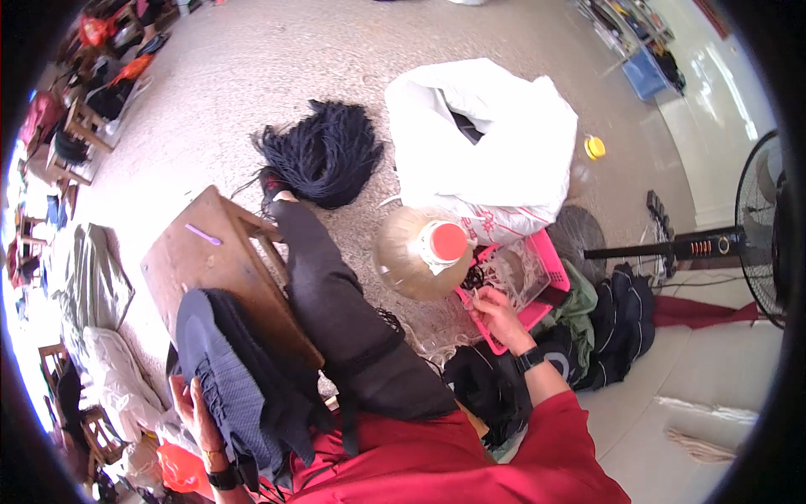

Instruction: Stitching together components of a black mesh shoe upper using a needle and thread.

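Across my lap and the near end of a wooden bench (197,252) lies a dark ribbed fabric piece (227,370) with fringed strands. My left hand (197,416) grips its left edge, some fingers hidden behind it. On the right, my right hand (497,315) reaches to the near rim of a pink basket (550,260). Its fingertips are pinched together on something small and pale that I cannot make out. Inside the basket are a clear plastic box (531,273) and pale strips. A big clear jug (416,256) with a red cap stands just left of that hand.
A large white sack (529,143) stands behind the basket. Dark cord (332,155) lies heaped on the floor near my foot. A purple stick (203,234) rests on the bench. Rightward are a black fan (760,227), a yellow-capped bottle (594,148) and dark clothing (617,328).
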`<action>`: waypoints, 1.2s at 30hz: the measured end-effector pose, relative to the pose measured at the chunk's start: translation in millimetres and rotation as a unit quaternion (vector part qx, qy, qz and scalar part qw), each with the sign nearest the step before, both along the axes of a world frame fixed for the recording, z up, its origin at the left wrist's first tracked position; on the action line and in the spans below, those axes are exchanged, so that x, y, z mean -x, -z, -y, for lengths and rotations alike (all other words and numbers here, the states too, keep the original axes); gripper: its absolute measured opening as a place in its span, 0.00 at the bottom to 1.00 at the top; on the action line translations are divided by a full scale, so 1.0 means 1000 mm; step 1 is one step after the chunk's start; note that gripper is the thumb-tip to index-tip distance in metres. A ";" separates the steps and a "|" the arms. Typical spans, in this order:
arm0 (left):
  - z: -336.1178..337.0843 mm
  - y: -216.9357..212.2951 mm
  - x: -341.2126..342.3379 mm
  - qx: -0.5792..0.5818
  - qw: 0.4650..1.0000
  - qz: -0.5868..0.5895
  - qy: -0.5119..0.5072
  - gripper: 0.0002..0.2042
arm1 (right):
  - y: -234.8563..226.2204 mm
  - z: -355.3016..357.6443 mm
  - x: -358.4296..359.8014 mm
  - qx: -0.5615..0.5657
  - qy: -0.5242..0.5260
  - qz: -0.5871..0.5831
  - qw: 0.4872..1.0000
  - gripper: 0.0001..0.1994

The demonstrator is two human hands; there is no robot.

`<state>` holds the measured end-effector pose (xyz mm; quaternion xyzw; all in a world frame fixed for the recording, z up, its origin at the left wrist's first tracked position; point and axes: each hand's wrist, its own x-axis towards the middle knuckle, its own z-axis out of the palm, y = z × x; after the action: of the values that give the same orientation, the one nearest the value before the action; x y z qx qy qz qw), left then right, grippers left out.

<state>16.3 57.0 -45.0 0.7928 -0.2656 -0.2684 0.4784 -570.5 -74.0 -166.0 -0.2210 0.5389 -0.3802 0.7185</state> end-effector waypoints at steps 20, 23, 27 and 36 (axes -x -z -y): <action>0.004 -0.051 0.021 0.058 0.996 0.022 0.069 0.19 | -0.167 0.084 -0.220 0.194 -0.293 -0.031 0.936 0.04; -0.003 -0.057 0.012 0.111 0.993 0.021 0.022 0.12 | -0.173 0.092 -0.239 0.181 -0.286 -0.023 0.941 0.03; -0.023 -0.048 -0.025 0.118 0.990 0.041 -0.065 0.09 | -0.189 0.099 -0.255 0.153 -0.268 -0.030 0.951 0.04; -0.121 0.018 -0.107 0.007 0.995 -0.029 -0.094 0.11 | -0.168 0.107 -0.283 0.143 -0.277 0.014 0.950 0.08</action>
<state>123.5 178.3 -62.9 0.8029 -0.1781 -0.2433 0.5142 -287.7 -180.8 1.6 -0.4568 0.3859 -0.2425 0.7640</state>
